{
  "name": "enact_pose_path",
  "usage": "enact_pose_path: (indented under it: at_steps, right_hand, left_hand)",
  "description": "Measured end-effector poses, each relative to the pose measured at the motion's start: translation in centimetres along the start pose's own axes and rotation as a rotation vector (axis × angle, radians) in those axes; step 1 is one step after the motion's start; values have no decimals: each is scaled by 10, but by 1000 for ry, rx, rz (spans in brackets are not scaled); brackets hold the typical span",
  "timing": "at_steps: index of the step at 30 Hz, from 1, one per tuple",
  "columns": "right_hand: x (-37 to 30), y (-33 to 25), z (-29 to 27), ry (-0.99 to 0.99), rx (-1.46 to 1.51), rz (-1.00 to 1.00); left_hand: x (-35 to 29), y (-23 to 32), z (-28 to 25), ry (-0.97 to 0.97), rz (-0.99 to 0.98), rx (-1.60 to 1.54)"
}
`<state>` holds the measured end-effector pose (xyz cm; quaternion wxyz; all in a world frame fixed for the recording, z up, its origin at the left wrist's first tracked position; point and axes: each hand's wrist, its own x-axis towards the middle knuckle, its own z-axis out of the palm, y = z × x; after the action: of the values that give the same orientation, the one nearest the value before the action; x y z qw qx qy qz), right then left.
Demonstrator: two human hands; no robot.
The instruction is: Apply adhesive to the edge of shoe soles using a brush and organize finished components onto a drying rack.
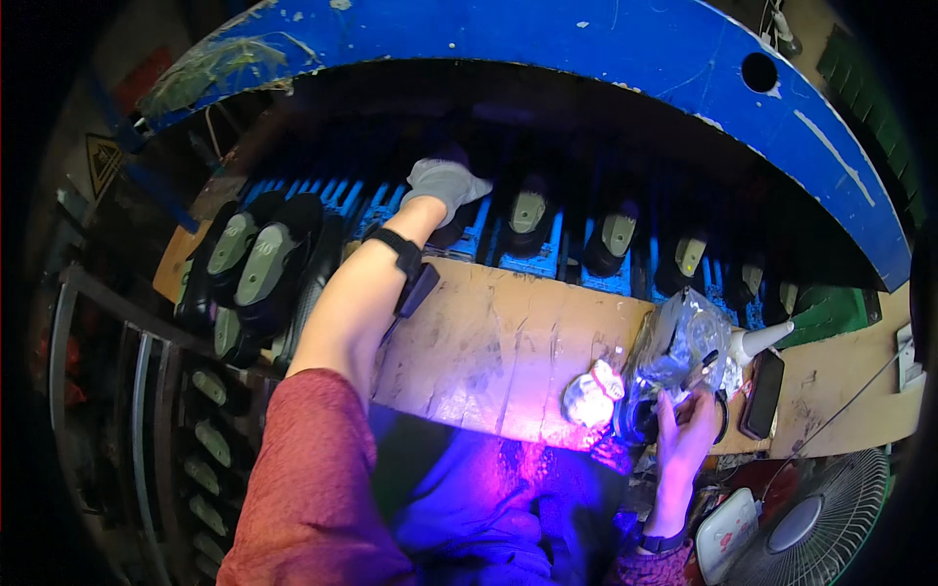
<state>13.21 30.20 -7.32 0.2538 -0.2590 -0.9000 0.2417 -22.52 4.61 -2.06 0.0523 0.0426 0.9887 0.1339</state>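
My left hand (445,186), in a light grey glove, reaches under the blue hood and closes over a dark shoe (447,234) on the blue slatted conveyor; its fingertips are lost in shadow. My bare right hand (689,425) is beside a container wrapped in crumpled foil or plastic (679,337). Its thumb and fingers are bent together at the rim, and whatever they pinch is too small to make out. Right of my left hand, several dark shoes on grey-green lasts stand in a row, the nearest with its last (528,211) facing up.
More lasted shoes (264,264) crowd the board at left, above a metal rack (147,391) of shoes. A small white bundle (591,396), a white nozzle (762,340) and a dark phone-like object (762,396) lie around the container. A fan (811,523) stands lower right; the blue hood (547,39) arches overhead.
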Motion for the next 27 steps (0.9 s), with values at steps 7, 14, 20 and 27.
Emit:
enact_pose_path:
  at_steps: [7,14,20,27]
  right_hand:
    - [7,4,-7,-80,246,119]
    - [-3,21,-21,-158,471,205]
    - [-3,27,-28,-110,493,-113]
    - [-1,7,-49,-148,390,-389]
  left_hand:
    - [28,1,24,51,-45,57]
    - [-128,-83,-86,517,241,257]
    - [-187,-138,-87,171,-72,469]
    - [-233,-102,-84,291,134,284]
